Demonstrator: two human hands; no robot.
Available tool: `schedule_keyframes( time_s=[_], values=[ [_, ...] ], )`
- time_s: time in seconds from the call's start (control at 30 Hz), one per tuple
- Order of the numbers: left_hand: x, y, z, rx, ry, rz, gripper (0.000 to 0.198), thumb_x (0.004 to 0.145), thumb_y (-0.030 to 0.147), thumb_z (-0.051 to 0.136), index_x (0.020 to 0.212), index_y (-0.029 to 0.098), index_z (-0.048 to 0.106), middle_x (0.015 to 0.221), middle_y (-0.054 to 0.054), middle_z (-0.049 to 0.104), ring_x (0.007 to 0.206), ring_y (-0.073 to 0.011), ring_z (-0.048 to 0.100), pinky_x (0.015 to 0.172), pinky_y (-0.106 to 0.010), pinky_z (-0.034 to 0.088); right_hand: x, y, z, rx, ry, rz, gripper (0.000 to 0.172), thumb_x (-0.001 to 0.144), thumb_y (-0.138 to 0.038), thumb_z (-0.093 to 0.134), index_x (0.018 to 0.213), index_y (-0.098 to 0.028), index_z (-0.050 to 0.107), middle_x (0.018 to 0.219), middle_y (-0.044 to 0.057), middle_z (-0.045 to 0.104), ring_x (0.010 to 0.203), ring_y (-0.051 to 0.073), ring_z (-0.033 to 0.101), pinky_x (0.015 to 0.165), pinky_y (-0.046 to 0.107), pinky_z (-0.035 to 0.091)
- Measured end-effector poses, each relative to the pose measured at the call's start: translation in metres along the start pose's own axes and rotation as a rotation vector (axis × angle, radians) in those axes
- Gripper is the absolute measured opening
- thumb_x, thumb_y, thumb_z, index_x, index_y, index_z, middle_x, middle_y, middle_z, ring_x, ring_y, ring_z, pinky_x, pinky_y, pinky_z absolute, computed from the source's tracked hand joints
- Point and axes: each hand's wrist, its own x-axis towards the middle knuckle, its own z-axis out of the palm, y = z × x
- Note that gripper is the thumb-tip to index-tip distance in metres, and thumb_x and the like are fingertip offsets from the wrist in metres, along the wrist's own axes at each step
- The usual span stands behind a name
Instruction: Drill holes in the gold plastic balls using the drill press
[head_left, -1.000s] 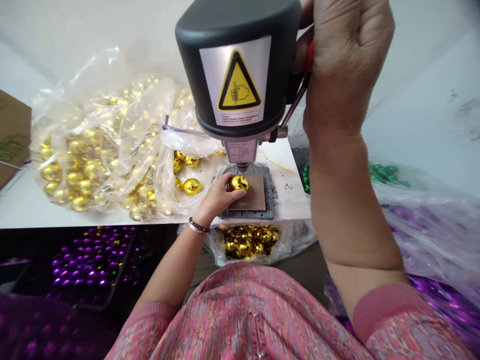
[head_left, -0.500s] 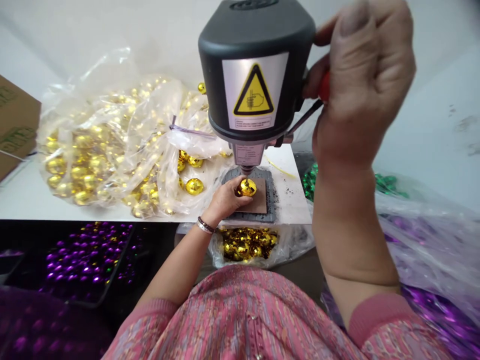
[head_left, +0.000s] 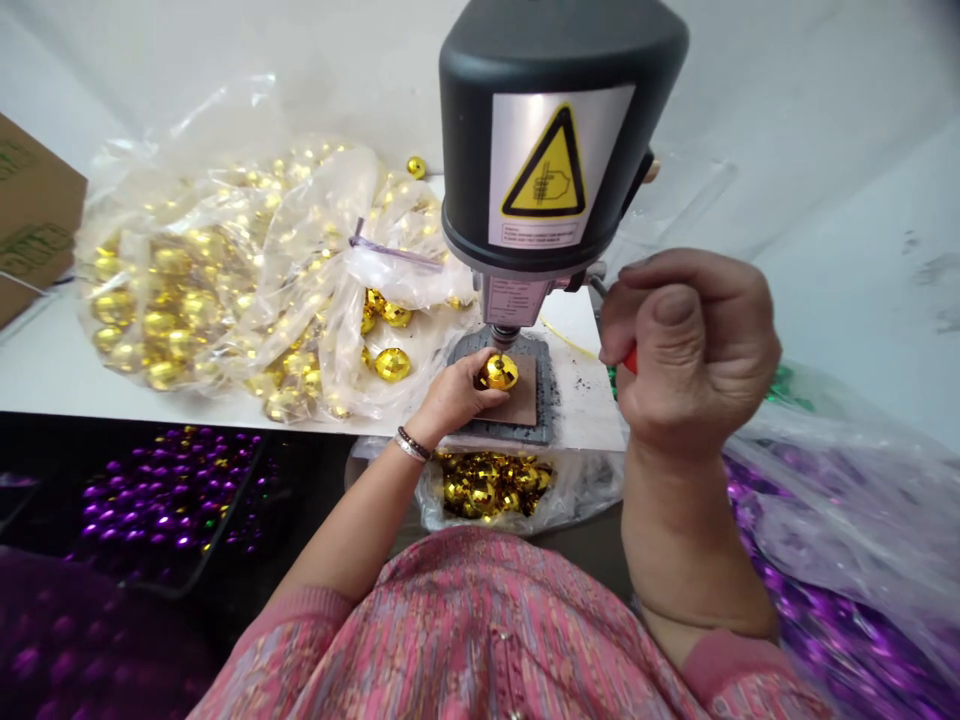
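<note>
My left hand (head_left: 459,396) pinches a shiny gold faceted ball (head_left: 501,372) between thumb and fingers. The ball rests on a brown board (head_left: 523,402) on the drill press's dark base (head_left: 541,368). Right above the ball is the chuck (head_left: 505,338) of the bench drill press (head_left: 559,150); the bit's tip appears to meet the ball's top. To the right, my right hand (head_left: 697,345) is closed round the red knob (head_left: 631,360) of the feed lever, most of which the fingers hide.
A clear bag (head_left: 225,270) of gold balls covers the table's left side, with loose gold balls (head_left: 392,365) by its mouth. An open bag (head_left: 491,487) of gold balls sits below the table edge. Purple balls (head_left: 161,500) lie lower left; purple bags (head_left: 817,600) lie right.
My right hand has pulled the lever knob down from beside the motor housing, to a lower level. My left hand still holds the ball under the chuck. The view has shifted slightly.
</note>
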Motion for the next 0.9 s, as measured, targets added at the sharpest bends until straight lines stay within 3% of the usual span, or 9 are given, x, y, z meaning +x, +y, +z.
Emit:
schedule_keyframes(
  time_s=[0.33,0.6,0.77,0.9],
  values=[
    [-0.002,0.001,0.002,-0.04,0.03,-0.026,0.051,0.074,0.022,0.08,0.123,0.02,0.067,0.116,-0.007,0.074,0.109,-0.0283,0.068,0.101,-0.04,0.051,-0.016,0.005,-0.004,-0.044,0.061,0.005,0.014,0.095,-0.041,0.058,0.101,-0.036,0.07,0.061,-0.006,0.05,0.051,0.006,0.05,0.052,0.024,0.042],
    [-0.001,-0.002,0.004,-0.063,0.046,-0.009,0.055,0.072,0.022,0.081,0.126,0.021,0.067,0.114,-0.007,0.074,0.105,-0.0284,0.069,0.097,-0.04,0.052,-0.024,0.017,-0.001,-0.022,0.121,-0.093,0.014,0.094,-0.038,0.058,0.1,-0.032,0.069,0.059,-0.006,0.047,0.051,0.007,0.05,0.053,0.025,0.043],
    [-0.002,0.0,0.003,-0.078,0.074,-0.014,0.051,0.068,0.021,0.083,0.117,0.021,0.071,0.11,-0.007,0.075,0.104,-0.0287,0.068,0.097,-0.04,0.052,-0.026,0.027,0.001,0.017,0.127,-0.17,0.014,0.095,-0.037,0.056,0.099,-0.032,0.068,0.057,-0.006,0.047,0.049,0.008,0.047,0.054,0.027,0.043],
    [-0.003,0.002,0.002,-0.096,0.094,-0.005,0.048,0.066,0.02,0.084,0.113,0.021,0.073,0.105,-0.007,0.076,0.099,-0.0282,0.069,0.093,-0.039,0.054,-0.036,0.038,0.0,-0.004,0.116,-0.217,0.014,0.095,-0.037,0.057,0.098,-0.03,0.068,0.053,-0.008,0.047,0.048,0.009,0.047,0.072,0.036,0.055]
  ],
)
